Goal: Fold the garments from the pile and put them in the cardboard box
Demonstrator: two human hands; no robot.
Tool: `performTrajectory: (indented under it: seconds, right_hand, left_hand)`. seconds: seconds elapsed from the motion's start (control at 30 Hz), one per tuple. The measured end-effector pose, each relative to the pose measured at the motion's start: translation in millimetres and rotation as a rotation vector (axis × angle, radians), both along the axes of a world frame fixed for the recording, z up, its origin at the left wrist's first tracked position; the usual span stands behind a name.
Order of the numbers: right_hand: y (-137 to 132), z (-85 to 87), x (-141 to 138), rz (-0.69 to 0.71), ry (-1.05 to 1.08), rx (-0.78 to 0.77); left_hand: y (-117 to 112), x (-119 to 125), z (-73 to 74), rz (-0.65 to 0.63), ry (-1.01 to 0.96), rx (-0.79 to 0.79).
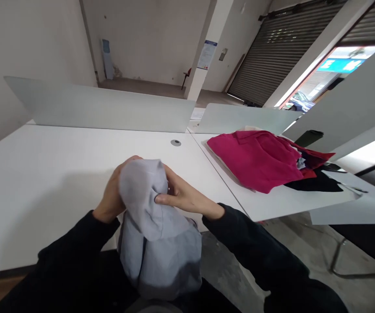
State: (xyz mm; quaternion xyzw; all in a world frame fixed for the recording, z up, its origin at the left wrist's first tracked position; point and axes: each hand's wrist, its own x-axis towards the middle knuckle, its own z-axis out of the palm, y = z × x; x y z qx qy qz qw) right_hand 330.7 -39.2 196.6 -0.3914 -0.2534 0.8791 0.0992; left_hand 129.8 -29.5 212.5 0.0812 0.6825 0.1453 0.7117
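A light grey cloth garment is bunched up in front of me, its lower part hanging over the table's front edge onto my lap. My left hand grips it from the left, with most of the fingers hidden behind the cloth. On the other side my right hand holds a fold, the thumb pressed on the front and the fingers curled behind. What kind of garment it is does not show.
A white table spreads under my hands, with frosted dividers along its back. To the right lies a pile of clothes with a magenta garment on top. A round grey cable cap sits near the back.
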Motion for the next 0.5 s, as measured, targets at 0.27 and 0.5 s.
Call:
performTrajectory:
  seconds: [0.27,0.5]
  right_hand:
    - [28,-13.6,27,-0.341,-0.346,-0.376]
    - [136,-12.1,46,-0.847,-0.535,-0.158]
  left_hand:
    - [-13,17,11.9,-0.33,0.209,0.083]
    - [-7,42,50.1,-0.539,0.26,0.608]
